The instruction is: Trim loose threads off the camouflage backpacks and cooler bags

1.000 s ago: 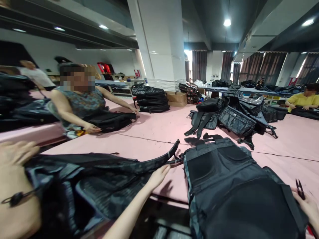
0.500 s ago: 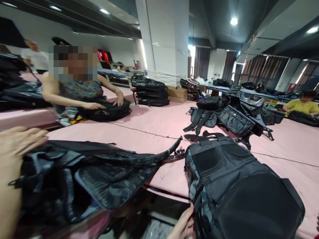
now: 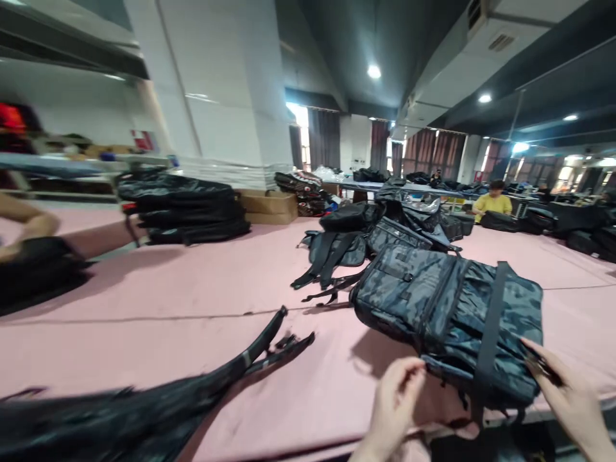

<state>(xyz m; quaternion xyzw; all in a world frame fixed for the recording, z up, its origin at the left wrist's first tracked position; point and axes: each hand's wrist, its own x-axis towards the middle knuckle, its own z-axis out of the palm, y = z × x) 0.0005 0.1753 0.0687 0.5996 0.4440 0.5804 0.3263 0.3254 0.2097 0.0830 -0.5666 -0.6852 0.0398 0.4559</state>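
A dark camouflage backpack [image 3: 447, 308] lies on the pink table [image 3: 192, 282], with a black strap running across its front. My left hand [image 3: 397, 398] has its fingers curled on the backpack's near lower edge. My right hand [image 3: 570, 394] rests against the backpack's right end and pinches a small dark snipping tool [image 3: 541, 367] between thumb and fingers. A second dark backpack [image 3: 120, 417] lies blurred at the lower left, its curved shoulder strap [image 3: 260, 350] stretching towards the middle of the table.
A stack of black backpacks [image 3: 183, 205] and cardboard boxes [image 3: 269, 205] stand by a white pillar [image 3: 216, 96]. A pile of bags [image 3: 366, 231] lies behind the camouflage backpack. A co-worker's arm [image 3: 29, 224] rests on a black bag at left. A person in yellow [image 3: 495, 204] sits far off.
The backpack has been turned over, so its camouflage front faces up. My left hand has left the bag at the left and grips this backpack's edge. The view has swung right.
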